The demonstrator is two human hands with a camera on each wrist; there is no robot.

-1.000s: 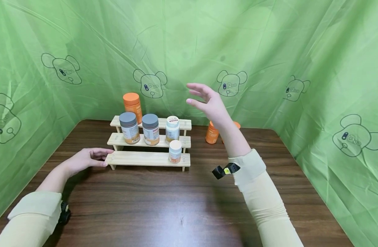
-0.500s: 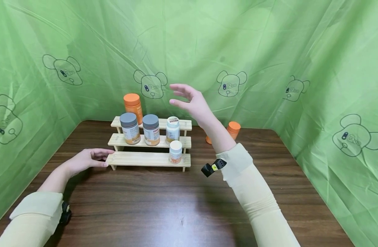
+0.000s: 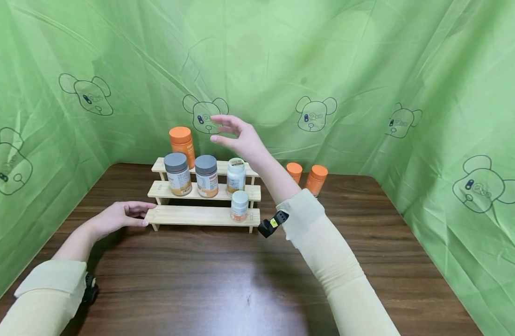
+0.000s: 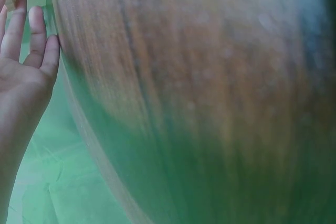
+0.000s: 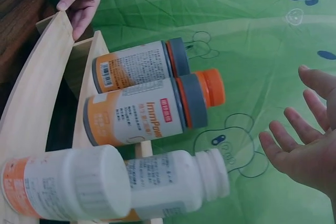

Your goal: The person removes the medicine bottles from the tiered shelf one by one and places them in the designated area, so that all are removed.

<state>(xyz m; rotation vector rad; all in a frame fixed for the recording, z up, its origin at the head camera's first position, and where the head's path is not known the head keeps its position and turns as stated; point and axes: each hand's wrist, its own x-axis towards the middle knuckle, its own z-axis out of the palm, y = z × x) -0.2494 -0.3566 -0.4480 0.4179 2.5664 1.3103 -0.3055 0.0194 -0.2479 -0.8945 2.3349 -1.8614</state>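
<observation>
The relation that matters most, in my judgement, is between the right hand (image 3: 242,140) and the tall orange bottle (image 3: 182,147). This bottle stands upright at the left end of the back step of the three-step wooden rack (image 3: 190,214), so its long axis is vertical. It lies to the left of the right fingertips, with a gap between them, and the right hand is nearer to its cap than the left hand (image 3: 114,219). How high the right hand hangs, I cannot tell exactly.

The right hand has thumb and fingers well spread and holds nothing. The left hand pinches the left end of the lowest step, thumb at the front corner and a finger at the back one.

The rack is towards the far edge of the worktop (image 3: 177,275), left of its middle. On its middle step stand two grey-lidded jars (image 3: 207,176) and, at the right end, a white bottle (image 3: 236,177); a smaller white bottle (image 3: 239,207) is on the lowest step, also right. Two orange bottles (image 3: 317,181) stand right of the rack, near the worktop's far edge.
</observation>
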